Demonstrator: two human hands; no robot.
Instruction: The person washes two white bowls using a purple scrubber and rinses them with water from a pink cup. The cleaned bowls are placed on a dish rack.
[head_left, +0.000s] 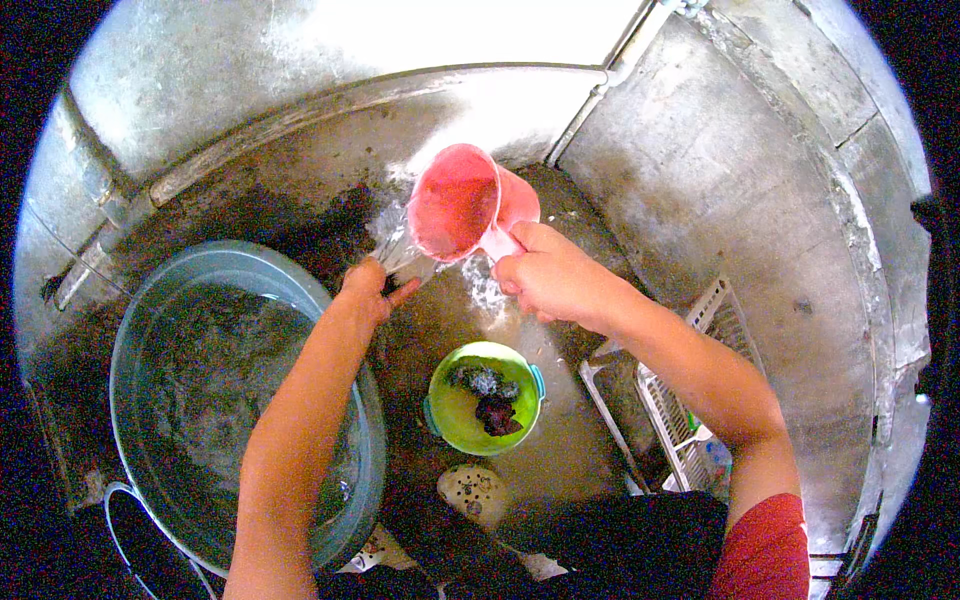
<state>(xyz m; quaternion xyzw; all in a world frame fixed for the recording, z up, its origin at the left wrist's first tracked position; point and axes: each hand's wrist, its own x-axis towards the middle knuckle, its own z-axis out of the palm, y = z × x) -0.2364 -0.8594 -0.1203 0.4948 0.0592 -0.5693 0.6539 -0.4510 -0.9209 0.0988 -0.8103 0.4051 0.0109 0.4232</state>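
Dipper [460, 205] position?
– Mid-scene, far side of the green bowl [452, 425], mouth tilted left. Right hand [560, 275] closed round its handle.
– Left hand [368, 288]?
– Just left of the dipper, thumb apart from fingers, beside a clear shiny thing [402, 256]. Water or glass, can't tell; same for whether it's gripped.
– Surroundings?
– Big grey tub [372, 450] at left, water [210, 400] in it, left forearm [300, 430] passing over. Bowl sits nearer, holding a grey scrubber [485, 382] and dark clump [497, 415]. White rack [657, 425] at right, by the right forearm [690, 360].
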